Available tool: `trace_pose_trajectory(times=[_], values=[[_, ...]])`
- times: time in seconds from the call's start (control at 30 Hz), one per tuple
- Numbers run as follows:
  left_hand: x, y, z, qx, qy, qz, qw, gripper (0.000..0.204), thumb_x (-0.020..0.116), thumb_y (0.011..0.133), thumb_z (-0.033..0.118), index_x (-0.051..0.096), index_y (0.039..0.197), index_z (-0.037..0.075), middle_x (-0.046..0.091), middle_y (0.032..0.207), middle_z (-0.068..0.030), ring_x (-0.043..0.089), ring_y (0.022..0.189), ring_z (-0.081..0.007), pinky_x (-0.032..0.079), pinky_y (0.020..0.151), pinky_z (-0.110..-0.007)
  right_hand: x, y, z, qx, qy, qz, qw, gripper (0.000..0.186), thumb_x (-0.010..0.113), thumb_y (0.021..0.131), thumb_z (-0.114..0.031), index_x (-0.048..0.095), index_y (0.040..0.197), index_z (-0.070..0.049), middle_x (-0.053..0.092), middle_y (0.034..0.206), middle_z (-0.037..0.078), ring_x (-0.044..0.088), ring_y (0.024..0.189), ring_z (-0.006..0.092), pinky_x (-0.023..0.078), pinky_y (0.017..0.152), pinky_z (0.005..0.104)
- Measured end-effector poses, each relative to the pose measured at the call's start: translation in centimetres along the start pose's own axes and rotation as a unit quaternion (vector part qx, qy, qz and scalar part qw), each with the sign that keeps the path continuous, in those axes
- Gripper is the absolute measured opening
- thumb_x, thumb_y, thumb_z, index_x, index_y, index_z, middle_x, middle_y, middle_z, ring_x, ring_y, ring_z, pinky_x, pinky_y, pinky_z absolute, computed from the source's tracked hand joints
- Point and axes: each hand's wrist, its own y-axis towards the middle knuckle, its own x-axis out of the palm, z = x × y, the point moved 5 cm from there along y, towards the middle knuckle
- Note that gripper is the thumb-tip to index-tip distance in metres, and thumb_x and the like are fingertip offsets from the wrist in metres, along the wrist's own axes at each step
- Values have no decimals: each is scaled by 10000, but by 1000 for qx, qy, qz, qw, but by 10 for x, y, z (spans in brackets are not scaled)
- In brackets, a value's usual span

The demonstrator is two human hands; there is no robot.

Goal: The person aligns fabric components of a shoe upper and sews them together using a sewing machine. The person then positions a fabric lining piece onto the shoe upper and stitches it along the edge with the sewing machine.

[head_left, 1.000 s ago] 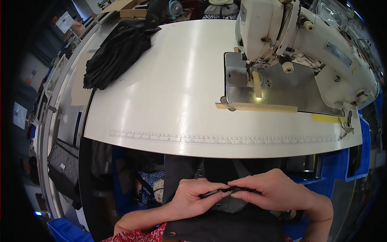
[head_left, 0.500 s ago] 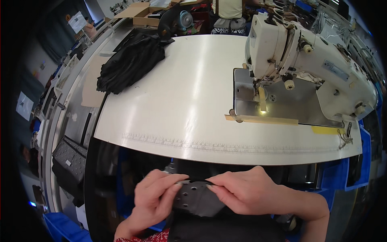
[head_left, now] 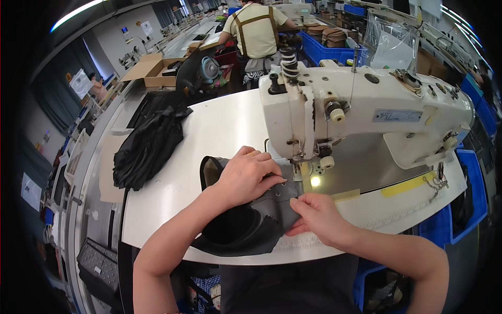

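Left grip (head_left: pixel 243 180): fingers bent, thumb and index tip nearly together on the eyelet panel of a dark grey sewn piece (head_left: pixel 280 217); we cannot tell whether they pinch it. Right grip (head_left: pixel 319 217): closed on the piece's right edge, thumb above, fingers lower. The piece lies on the near part of a white worktop (head_left: pixel 162 209), its open mouth to the left; its far right corner is near the machine's needle, but we cannot tell whether it is under the foot.

From left to right, we see a studded black item (head_left: pixel 99 267) low beside the worktop and bunched black cloth (head_left: pixel 149 149) at its left edge. Beyond the far edge are an open cardboard box (head_left: pixel 159 76), a small fan (head_left: pixel 210 68) and a person (head_left: pixel 256 29) in a cream top with brown straps, back toward us. A white sewing machine (head_left: pixel 355 99) fills the far right, a bright spot of light glowing on its metal bed. Rightmost is a blue bin (head_left: pixel 436 230).
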Motion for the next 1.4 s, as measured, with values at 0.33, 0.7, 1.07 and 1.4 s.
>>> trace_pose_trajectory(times=[0.33,0.7,1.07,1.4], values=[[28,45,-35,-31,-171,-65,983,305,782,822,251,723,1073,87,697,1053,-136,616,1086,-329,428,1029,-436,-23,21,-41,148,-157,-11,976,383,470,1018,-211,555,1038,163,692,907,273,738,725,290,617,586,332],[5,49,-36,-47,-127,-120,983,276,680,858,127,684,1124,54,690,1066,-181,658,997,-387,535,873,-427,-28,37,-39,173,-198,-6,965,437,494,1006,-227,366,1244,116,697,811,206,726,664,258,594,549,333],[15,1,16,-99,-53,-71,991,108,674,924,183,703,980,95,677,761,-74,688,715,-246,539,595,-354,-27,36,-47,144,-233,-29,961,288,465,1011,-233,535,1060,42,706,802,194,722,638,241,578,532,308],[36,-4,11,26,20,27,999,359,695,844,124,670,1201,100,651,1247,-30,573,1088,-234,445,872,-366,-28,35,-45,176,-244,-33,953,601,467,994,-281,247,1391,113,717,844,182,718,666,224,574,566,293]])
